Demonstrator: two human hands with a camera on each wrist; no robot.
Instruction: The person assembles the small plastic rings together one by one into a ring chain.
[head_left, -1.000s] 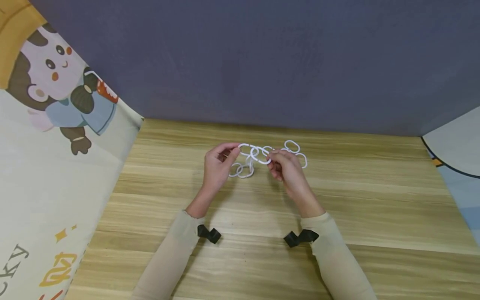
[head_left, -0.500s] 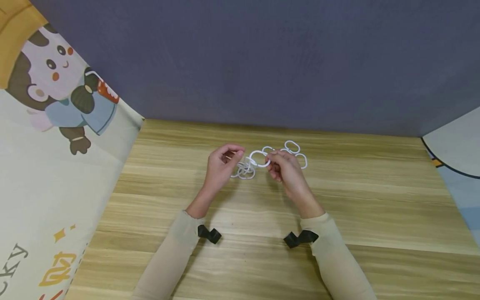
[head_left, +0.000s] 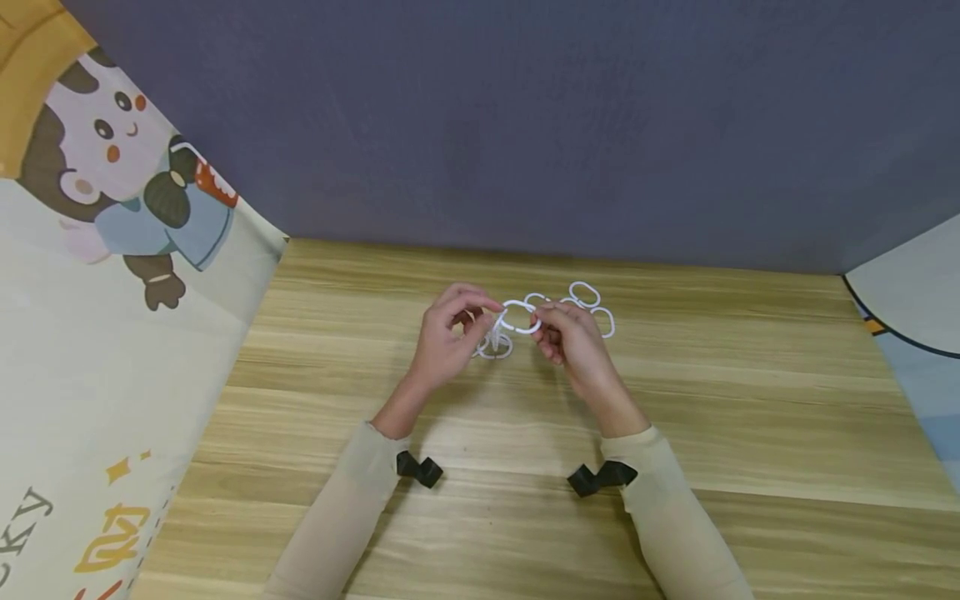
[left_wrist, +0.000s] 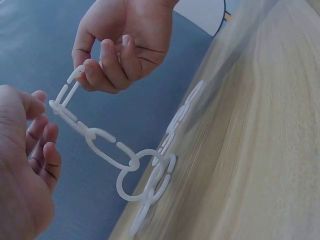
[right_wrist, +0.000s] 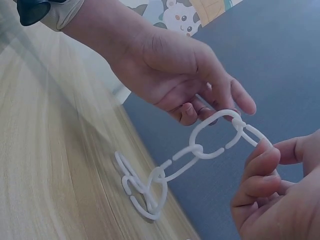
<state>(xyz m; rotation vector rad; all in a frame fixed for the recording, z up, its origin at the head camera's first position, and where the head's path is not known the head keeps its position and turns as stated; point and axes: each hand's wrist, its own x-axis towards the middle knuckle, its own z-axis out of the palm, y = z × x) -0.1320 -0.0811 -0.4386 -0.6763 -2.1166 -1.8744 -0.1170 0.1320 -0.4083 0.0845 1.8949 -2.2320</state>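
My right hand (head_left: 581,342) pinches a white oval plastic link (left_wrist: 73,75) between thumb and index finger, above the table. From that link hangs a chain of white links (left_wrist: 70,120), each with a small gap in its side. The chain's lower end lies gathered on the wood. To its left is my left hand (head_left: 447,335), thumb and index finger apart, with fingertips right beside the upper links. In the right wrist view, the left fingers (right_wrist: 242,97) show behind a hanging link. More white links (head_left: 613,322) lie behind and to the right of my right hand, partly hidden by it.
Light wood-grain table (head_left: 487,525) spreads under both arms. A dark blue-grey wall (head_left: 525,125) rises at its back edge. Printed panels with a cartoon figure (head_left: 120,167) stand on the left, and another panel (head_left: 918,292) stands on the right.
My left hand has let go of the link it pinched, and that part of the chain has dropped. It has then shifted right towards the right hand's link. My right hand has stayed nearly still.
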